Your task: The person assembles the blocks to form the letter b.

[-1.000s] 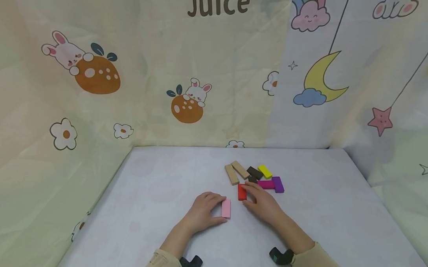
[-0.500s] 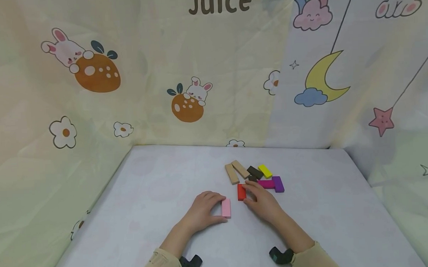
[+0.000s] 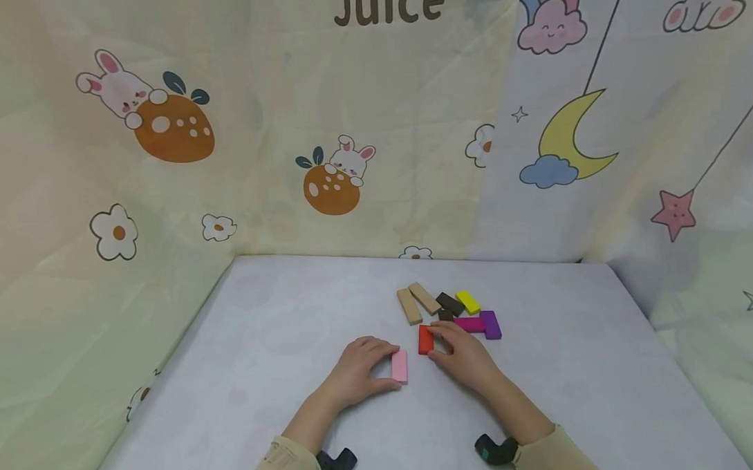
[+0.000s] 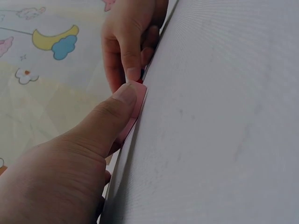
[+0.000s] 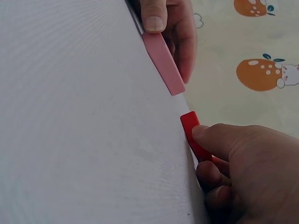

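My left hand (image 3: pixel 358 370) pinches a pink block (image 3: pixel 400 367) by its two ends, thumb at the near end and fingertips at the far end. In the right wrist view the long face of that pink block (image 5: pixel 163 64) shows plainly. To its right and slightly farther off, my right hand (image 3: pixel 469 357) holds a red block (image 3: pixel 425 340) between thumb and fingers. The red block (image 5: pixel 189 123) stays apart from the pink one, with a small gap. In the left wrist view the red block is mostly hidden behind fingers.
Behind the right hand lie two wooden blocks (image 3: pixel 409 306), dark blocks (image 3: pixel 450 303), a yellow block (image 3: pixel 468 302), a magenta block (image 3: pixel 470 325) and a purple block (image 3: pixel 492 325). All rest on a white-covered table (image 3: pixel 261 322). A printed cloth (image 3: pixel 412 192) hangs behind.
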`<act>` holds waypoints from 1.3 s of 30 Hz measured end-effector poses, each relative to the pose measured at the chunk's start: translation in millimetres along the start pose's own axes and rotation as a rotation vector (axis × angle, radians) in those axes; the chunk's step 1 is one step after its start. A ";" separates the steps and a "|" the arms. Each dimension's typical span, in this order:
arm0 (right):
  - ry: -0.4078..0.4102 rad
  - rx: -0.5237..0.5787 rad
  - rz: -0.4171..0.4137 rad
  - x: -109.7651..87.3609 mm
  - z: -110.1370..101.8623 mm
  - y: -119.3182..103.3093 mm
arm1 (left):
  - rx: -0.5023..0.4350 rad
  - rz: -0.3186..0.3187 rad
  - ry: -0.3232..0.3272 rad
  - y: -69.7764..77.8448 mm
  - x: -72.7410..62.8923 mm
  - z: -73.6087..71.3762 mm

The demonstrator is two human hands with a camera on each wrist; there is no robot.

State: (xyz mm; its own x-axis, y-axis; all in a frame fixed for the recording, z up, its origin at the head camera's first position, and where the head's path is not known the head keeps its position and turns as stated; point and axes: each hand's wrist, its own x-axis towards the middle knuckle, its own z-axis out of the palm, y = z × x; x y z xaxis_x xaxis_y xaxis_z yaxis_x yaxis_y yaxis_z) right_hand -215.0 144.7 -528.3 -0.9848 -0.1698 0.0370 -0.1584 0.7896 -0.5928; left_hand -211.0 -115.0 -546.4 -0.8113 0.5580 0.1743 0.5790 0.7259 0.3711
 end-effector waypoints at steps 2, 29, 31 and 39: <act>-0.002 0.008 -0.005 0.3 -1.0 -0.8 | -0.005 -0.001 0.000 0.0 -0.1 0.1; -0.050 0.106 -0.078 22.0 10.1 -14.3 | -0.027 -0.016 0.007 1.1 1.3 0.0; -0.050 0.101 -0.072 23.8 10.8 -14.5 | -0.029 -0.017 0.007 1.4 1.3 -0.8; -0.038 0.093 -0.107 25.6 14.2 -16.4 | -0.034 -0.028 0.005 2.4 1.1 -2.3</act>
State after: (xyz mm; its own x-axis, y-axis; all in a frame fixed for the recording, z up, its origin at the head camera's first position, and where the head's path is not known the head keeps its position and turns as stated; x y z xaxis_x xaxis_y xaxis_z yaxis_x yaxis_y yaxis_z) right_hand -236.6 119.1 -529.0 -0.9589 -0.2738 0.0749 -0.2536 0.7077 -0.6594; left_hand -210.7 -113.5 -543.3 -0.8278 0.5354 0.1674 0.5527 0.7275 0.4065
